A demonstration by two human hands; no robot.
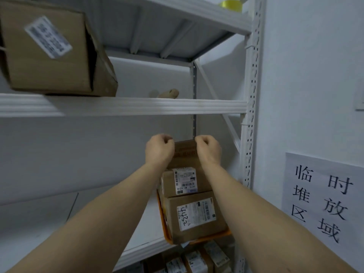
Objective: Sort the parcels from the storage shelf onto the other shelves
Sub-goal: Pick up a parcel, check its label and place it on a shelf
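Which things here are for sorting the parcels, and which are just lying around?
For the job:
left hand and right hand, gripping the back parcel
small labelled parcel
parcel marked 4432
orange tray under them
lower parcels on the shelf below

Just lying about:
yellow tape roll
paper sign on the wall
brown lump on the middle shelf

Arms outstretched, left hand (pixel 159 149) and right hand (pixel 208 149) grip a parcel (pixel 185 152).
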